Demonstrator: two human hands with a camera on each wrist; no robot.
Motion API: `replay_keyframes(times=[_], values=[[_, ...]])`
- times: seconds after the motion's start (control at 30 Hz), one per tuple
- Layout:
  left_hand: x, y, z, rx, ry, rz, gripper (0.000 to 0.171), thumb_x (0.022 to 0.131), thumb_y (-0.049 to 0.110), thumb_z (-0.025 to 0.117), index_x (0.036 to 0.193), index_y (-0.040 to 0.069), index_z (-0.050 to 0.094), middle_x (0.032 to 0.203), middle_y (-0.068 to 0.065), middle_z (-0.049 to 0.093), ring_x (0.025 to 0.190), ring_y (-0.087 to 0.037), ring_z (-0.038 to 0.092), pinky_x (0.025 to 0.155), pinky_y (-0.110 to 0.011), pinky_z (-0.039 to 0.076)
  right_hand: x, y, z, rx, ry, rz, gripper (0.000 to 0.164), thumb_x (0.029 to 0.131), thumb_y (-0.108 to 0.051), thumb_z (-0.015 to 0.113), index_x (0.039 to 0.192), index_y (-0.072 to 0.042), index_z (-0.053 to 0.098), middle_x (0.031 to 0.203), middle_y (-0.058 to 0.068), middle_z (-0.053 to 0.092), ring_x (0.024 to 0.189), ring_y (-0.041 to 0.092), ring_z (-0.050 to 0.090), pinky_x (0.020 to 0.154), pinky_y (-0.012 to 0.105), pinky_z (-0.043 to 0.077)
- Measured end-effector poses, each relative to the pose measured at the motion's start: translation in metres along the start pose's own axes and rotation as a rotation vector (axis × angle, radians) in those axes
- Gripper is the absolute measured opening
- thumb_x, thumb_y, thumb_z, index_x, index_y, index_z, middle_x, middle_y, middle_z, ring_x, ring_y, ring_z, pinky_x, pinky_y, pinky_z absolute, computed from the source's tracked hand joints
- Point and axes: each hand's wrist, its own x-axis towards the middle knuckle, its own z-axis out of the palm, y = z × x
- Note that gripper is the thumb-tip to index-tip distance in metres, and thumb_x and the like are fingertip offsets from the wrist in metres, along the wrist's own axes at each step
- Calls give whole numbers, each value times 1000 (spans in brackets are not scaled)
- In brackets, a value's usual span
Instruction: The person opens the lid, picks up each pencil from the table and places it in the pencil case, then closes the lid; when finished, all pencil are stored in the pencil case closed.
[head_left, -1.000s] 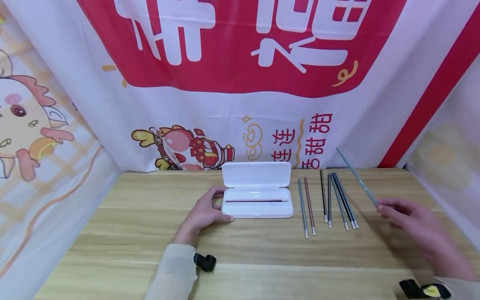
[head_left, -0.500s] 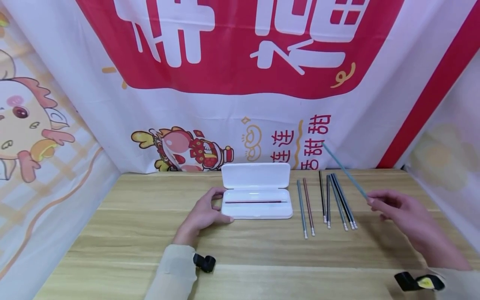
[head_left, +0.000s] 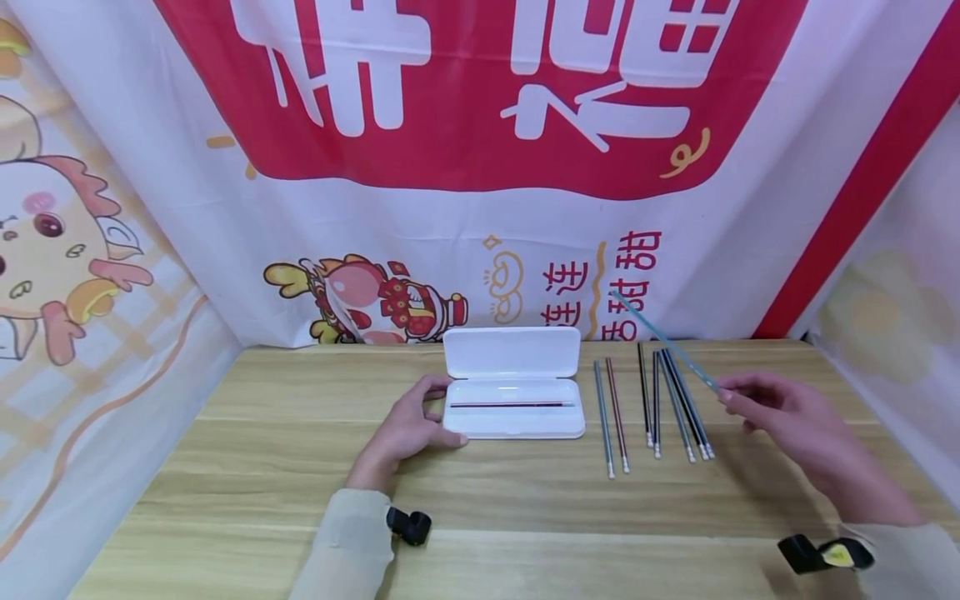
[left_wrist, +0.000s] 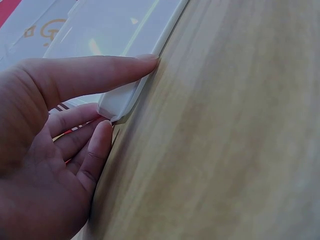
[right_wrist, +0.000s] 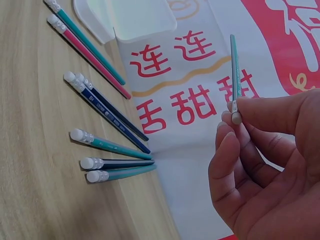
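Note:
A white pencil case (head_left: 517,425) stands on the table with its lid (head_left: 512,352) raised, and one dark red pencil (head_left: 510,405) lies lengthwise inside. My left hand (head_left: 411,422) holds the case's left end, thumb on the front edge and fingers around the back corner; the left wrist view shows the thumb (left_wrist: 100,75) across the white edge. My right hand (head_left: 787,412) pinches a teal pencil (head_left: 660,337) near its eraser end (right_wrist: 236,118), between thumb and fingertips. The pencil is held up over the table's right side, its far end pointing up and left.
Right of the case lie a teal pencil (head_left: 603,417) and a red pencil (head_left: 617,412). Farther right are several dark and teal pencils (head_left: 657,408), erasers toward me. A printed cloth (head_left: 465,250) hangs behind the wooden table (head_left: 480,500).
My right hand has moved left with the teal pencil, whose tip has swung left over the loose pencils. My left hand stays on the case.

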Motion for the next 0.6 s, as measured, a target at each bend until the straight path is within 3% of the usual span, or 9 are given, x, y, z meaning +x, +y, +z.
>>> replay_keyframes(times=[0.3, 0.6], values=[[-1, 1, -1, -3, -3, -5, 87, 74, 7, 98, 149, 21, 57, 158, -13, 54, 118, -30, 70, 109, -50, 57, 6, -10, 2, -36, -9, -3, 47, 111, -36, 60, 144, -2, 60, 110, -14, 67, 92, 9, 61, 78, 26, 58], [-1, 2, -1, -5, -3, -11, 88, 73, 5, 98, 150, 20, 57, 158, -14, 54, 118, -30, 70, 108, -49, 58, 12, -21, 8, -84, -8, 10, 47, 111, -39, 60, 144, -5, 61, 127, 12, 66, 98, 17, 60, 76, 27, 58]])
